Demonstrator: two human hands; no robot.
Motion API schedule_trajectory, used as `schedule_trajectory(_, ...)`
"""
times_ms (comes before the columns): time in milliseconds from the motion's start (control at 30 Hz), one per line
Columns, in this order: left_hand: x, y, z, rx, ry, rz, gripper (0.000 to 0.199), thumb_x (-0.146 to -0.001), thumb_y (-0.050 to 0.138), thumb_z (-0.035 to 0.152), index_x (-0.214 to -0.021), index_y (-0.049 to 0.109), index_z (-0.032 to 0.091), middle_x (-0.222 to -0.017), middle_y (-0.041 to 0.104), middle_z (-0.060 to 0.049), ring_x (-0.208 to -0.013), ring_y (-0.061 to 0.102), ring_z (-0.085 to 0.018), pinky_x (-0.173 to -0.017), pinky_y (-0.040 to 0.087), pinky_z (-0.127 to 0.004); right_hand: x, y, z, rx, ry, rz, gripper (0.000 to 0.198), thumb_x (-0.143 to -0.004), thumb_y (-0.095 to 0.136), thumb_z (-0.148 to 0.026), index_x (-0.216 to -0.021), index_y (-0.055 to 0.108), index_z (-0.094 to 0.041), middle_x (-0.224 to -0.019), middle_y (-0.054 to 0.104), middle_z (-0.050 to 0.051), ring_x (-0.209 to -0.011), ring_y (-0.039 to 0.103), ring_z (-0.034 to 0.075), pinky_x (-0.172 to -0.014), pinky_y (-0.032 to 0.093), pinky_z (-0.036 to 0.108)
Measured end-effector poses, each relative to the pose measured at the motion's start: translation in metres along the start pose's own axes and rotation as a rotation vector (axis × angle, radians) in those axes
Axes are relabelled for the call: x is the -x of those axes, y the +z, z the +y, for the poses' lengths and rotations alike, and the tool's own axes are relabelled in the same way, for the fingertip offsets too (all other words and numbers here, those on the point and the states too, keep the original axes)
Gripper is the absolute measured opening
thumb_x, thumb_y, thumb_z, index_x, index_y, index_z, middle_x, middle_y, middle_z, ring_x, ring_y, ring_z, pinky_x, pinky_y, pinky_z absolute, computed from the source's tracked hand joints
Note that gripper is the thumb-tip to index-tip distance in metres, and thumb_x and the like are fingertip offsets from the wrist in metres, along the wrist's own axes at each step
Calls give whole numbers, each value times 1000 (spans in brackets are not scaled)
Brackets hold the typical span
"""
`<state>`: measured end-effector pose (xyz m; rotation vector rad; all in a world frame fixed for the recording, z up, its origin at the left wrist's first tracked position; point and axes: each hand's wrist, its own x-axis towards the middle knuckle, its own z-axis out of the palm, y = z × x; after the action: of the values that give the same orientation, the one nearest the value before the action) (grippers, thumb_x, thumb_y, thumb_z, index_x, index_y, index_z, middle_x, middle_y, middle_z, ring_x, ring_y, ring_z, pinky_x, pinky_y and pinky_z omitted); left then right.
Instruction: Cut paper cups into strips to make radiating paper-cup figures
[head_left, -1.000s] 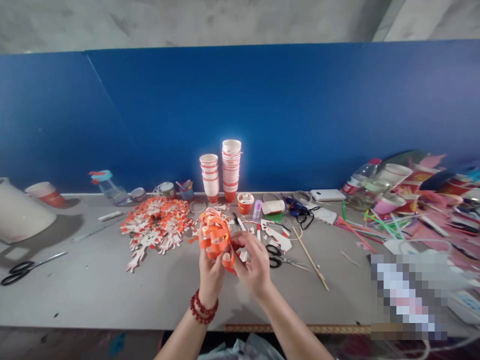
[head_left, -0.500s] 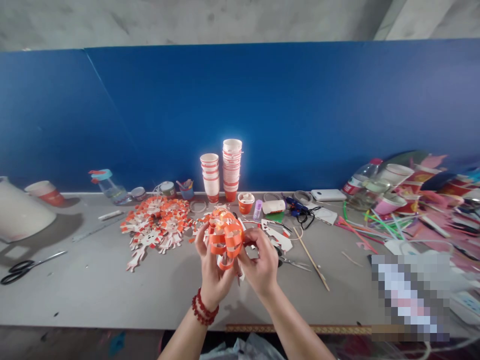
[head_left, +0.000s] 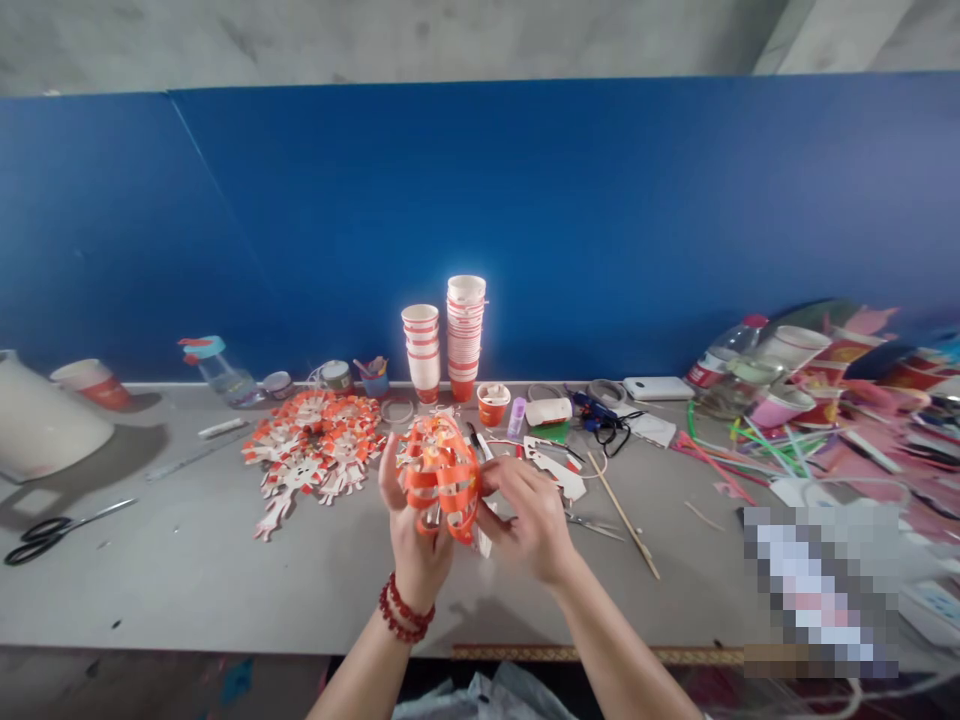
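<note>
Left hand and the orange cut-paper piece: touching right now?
Touching. The head view shows the orange cut-paper piece held up off the table in the cupped left hand.

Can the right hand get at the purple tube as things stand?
Probably yes: the purple tube stands beyond the right hand, nothing tall between them. That hand's fingers, though, are at the orange paper piece and would have to leave it first.
</note>
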<state>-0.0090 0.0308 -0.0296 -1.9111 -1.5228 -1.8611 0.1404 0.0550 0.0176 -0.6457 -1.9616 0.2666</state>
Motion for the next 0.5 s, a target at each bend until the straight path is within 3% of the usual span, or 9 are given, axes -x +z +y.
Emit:
schedule_trajectory(100,2,2,-9,-23,84,-48,29,-92,48,15,-119,57,23,-131,55,-15,-131,45,-29,-98,46,-48,-1,-2,1,78,30,23,12,-84,54,-14,-79,47,-21,-72,55,2,-67,53,18,-61,41,28)
schedule_trajectory(167,5,5,-13,-47,106,-82,31,-91,47,11,-119,56,21,-110,65,-13,-111,61,-26,-87,52,-41,-2,-6,2,138,86,62,13,-85,54,-16,-77,46,-21,-70,54,1,-64,51,17,-59,39,28)
schedule_trajectory(300,16,8,-18,-70,95,-73,23,-90,51,11,-110,59,17,-96,70,-11,-89,68,-22,-76,53,-34,-6,-13,2,216,160,134,14,-85,56,-20,-75,46,-21,-65,52,-1,-58,50,14,-57,37,26)
schedule_trajectory(400,23,5,-19,-51,37,-12,19,-90,52,14,-105,63,17,-87,72,-9,-75,68,-20,-68,51,-31,-8,-16,4,195,228,184,15,-84,57,-20,-72,47,-21,-65,53,-2,-56,50,13,-56,38,25)
schedule_trajectory(500,27,-3,-18,69,-127,1,14,-88,57,22,-92,70,18,-75,72,-6,-63,65,-19,-64,49,-29,-8,-20,11,81,366,238,14,-82,58,-21,-72,49,-21,-62,52,-3,-54,48,12,-51,37,23)
